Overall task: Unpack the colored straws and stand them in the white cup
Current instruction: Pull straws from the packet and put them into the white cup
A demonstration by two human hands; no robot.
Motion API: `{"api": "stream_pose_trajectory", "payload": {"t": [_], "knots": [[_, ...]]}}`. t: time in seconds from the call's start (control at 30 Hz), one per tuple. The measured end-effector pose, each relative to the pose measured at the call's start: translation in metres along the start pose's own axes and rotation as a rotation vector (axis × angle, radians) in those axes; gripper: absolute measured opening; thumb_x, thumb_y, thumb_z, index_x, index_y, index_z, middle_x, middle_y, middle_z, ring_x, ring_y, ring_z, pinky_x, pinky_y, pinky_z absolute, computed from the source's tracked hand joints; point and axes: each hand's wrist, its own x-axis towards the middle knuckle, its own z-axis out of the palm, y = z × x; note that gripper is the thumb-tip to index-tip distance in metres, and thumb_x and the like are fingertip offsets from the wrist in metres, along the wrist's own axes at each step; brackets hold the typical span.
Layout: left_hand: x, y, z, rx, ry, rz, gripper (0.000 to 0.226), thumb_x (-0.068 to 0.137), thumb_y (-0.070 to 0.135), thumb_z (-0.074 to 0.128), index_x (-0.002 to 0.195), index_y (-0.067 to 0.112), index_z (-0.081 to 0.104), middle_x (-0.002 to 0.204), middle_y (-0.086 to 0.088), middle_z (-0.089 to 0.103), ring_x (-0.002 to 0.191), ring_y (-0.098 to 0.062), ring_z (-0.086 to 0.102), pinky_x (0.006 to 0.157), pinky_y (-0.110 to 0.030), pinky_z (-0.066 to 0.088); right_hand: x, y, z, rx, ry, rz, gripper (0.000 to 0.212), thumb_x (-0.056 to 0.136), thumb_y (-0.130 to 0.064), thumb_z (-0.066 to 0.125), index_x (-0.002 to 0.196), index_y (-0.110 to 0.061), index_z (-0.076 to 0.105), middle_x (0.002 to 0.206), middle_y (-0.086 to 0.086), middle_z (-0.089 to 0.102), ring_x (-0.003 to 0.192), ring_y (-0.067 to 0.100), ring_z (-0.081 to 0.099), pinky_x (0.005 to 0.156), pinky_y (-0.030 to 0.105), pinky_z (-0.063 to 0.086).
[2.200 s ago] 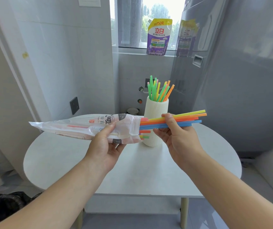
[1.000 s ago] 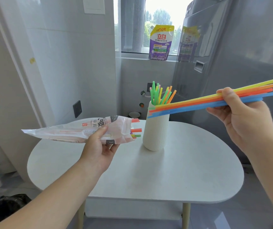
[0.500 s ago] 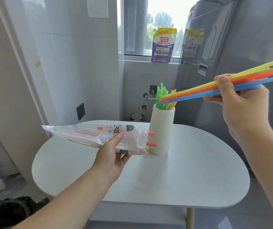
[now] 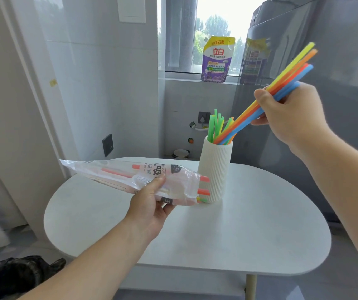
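Note:
A ribbed white cup (image 4: 215, 169) stands on the white table (image 4: 249, 234) and holds several green and orange straws (image 4: 215, 124). My right hand (image 4: 286, 118) pinches a bunch of yellow, orange, red and blue straws (image 4: 290, 74), tilted steeply, with their lower ends inside the cup's mouth. My left hand (image 4: 150, 204) grips a clear plastic straw packet (image 4: 130, 176) just left of the cup. A few red, yellow and green straw ends (image 4: 203, 189) stick out of its open end.
A grey refrigerator (image 4: 336, 61) stands close behind on the right. A purple refill pouch (image 4: 216, 59) sits on the window sill. A black bag (image 4: 17, 276) lies on the floor at the lower left. A tiled wall with a switch (image 4: 108, 145) is on the left.
My right hand has swung the straw bunch from nearly level to steeply tilted and lowered its ends into the cup. My left hand still holds the packet beside the cup.

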Motion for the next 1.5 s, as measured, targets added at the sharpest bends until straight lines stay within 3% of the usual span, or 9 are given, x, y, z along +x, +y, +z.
{"api": "stream_pose_trajectory", "payload": {"t": [0.23, 0.43, 0.57, 0.7, 0.87, 1.1, 1.3, 1.4, 1.5], "knots": [[0.0, 0.002, -0.002, -0.001, 0.001, 0.001, 0.03, 0.093, 0.01, 0.068, 0.122, 0.015, 0.067, 0.1, -0.007, 0.079, 0.095, -0.022, 0.074, 0.062, -0.034, 0.063, 0.028, -0.004, 0.034, -0.205, -0.17, 0.025, 0.028, 0.098, -0.036, 0.061, 0.102, -0.008, 0.062, 0.095, 0.011, 0.072, 0.078, 0.022, 0.073, 0.072, 0.035, 0.062], [-0.003, 0.001, 0.0, 0.013, -0.01, -0.013, 0.02, 0.094, 0.011, 0.066, 0.114, 0.013, 0.069, 0.087, -0.004, 0.079, 0.08, -0.017, 0.076, 0.061, -0.033, 0.063, 0.048, 0.001, 0.059, -0.429, -0.309, 0.064, 0.039, 0.093, -0.044, 0.065, 0.105, -0.007, 0.062, 0.099, 0.008, 0.069, 0.074, 0.017, 0.066, 0.062, 0.03, 0.056], [-0.002, 0.0, -0.001, 0.017, -0.022, -0.02, 0.022, 0.094, 0.011, 0.066, 0.115, 0.013, 0.07, 0.092, -0.006, 0.079, 0.087, -0.02, 0.075, 0.061, -0.032, 0.063, 0.048, 0.007, 0.069, -0.609, -0.265, -0.027, 0.053, 0.08, -0.067, 0.065, 0.1, -0.019, 0.064, 0.104, 0.005, 0.067, 0.104, 0.026, 0.059, 0.089, 0.047, 0.056], [-0.001, 0.001, -0.001, 0.011, -0.028, -0.02, 0.028, 0.093, 0.011, 0.067, 0.121, 0.013, 0.068, 0.092, -0.006, 0.078, 0.085, -0.02, 0.073, 0.06, -0.032, 0.063, 0.049, 0.016, 0.071, -0.375, -0.231, -0.004, 0.09, 0.074, -0.069, 0.069, 0.144, -0.023, 0.039, 0.126, 0.005, 0.058, 0.119, 0.028, 0.055, 0.096, 0.05, 0.053], [0.0, 0.001, -0.001, 0.007, -0.028, -0.017, 0.03, 0.093, 0.01, 0.067, 0.123, 0.012, 0.067, 0.094, -0.007, 0.078, 0.088, -0.022, 0.073, 0.062, -0.034, 0.064, 0.043, 0.011, 0.074, -0.248, -0.253, -0.257, 0.059, 0.102, -0.037, 0.05, 0.155, -0.032, 0.025, 0.154, 0.003, 0.042, 0.137, 0.022, 0.045, 0.108, 0.047, 0.045], [0.0, 0.0, -0.001, 0.012, -0.02, -0.023, 0.033, 0.093, 0.011, 0.067, 0.125, 0.012, 0.067, 0.099, -0.008, 0.078, 0.092, -0.022, 0.073, 0.06, -0.033, 0.062, 0.027, 0.024, 0.075, -0.751, -0.488, -0.402, 0.053, 0.106, -0.047, 0.026, 0.149, -0.019, 0.041, 0.157, 0.003, 0.043, 0.147, 0.027, 0.032, 0.119, 0.047, 0.018], [0.001, 0.004, -0.003, 0.026, -0.03, -0.009, 0.03, 0.094, 0.011, 0.067, 0.124, 0.014, 0.067, 0.095, -0.005, 0.079, 0.086, -0.019, 0.076, 0.059, -0.032, 0.061, -0.019, 0.014, 0.062, -0.404, -0.036, -0.469, 0.027, 0.099, -0.033, 0.046, 0.102, -0.016, 0.067, 0.1, 0.004, 0.067, 0.099, 0.028, 0.059, 0.089, 0.04, 0.041], [0.002, 0.005, -0.003, 0.046, -0.04, 0.007, 0.03, 0.094, 0.012, 0.067, 0.124, 0.014, 0.067, 0.096, -0.005, 0.079, 0.087, -0.019, 0.075, 0.061, -0.033, 0.062, -0.066, 0.02, 0.059, -0.252, -0.141, -0.22, 0.037, 0.099, -0.032, 0.047, 0.066, -0.016, 0.051, 0.065, -0.004, 0.05, 0.064, 0.019, 0.048, 0.059, 0.034, 0.037], [0.001, 0.004, -0.001, 0.119, -0.052, 0.056, 0.035, 0.093, 0.013, 0.067, 0.128, 0.013, 0.067, 0.102, -0.005, 0.077, 0.086, -0.018, 0.074, 0.058, -0.031, 0.06, -0.103, 0.047, 0.064, -0.002, -0.35, 0.22, 0.031, 0.103, -0.044, 0.038, 0.092, -0.023, 0.058, 0.082, -0.007, 0.063, 0.078, 0.012, 0.061, 0.073, 0.036, 0.052]]}}
